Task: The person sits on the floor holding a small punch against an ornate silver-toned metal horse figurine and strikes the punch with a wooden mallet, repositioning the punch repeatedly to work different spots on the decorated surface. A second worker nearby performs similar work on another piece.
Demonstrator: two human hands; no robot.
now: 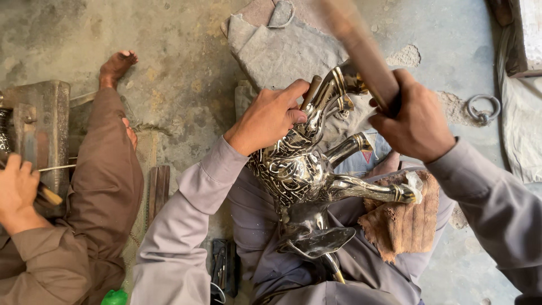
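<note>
Metal horse figure [299, 175] lengthwise along lap, legs rightward.

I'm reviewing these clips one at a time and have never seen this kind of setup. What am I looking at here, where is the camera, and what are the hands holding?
There is no machine: one camera sits on a person's head and looks down at their lap and the concrete floor. The left hand grips a small punch against a shiny engraved metal animal figure resting on the lap. The right hand holds a wooden mallet handle, blurred. One leg of the figure lies over a worn wood block. A grey cloth lies on the floor. At the left sits a second person in brown, whose hand holds a tool.
</note>
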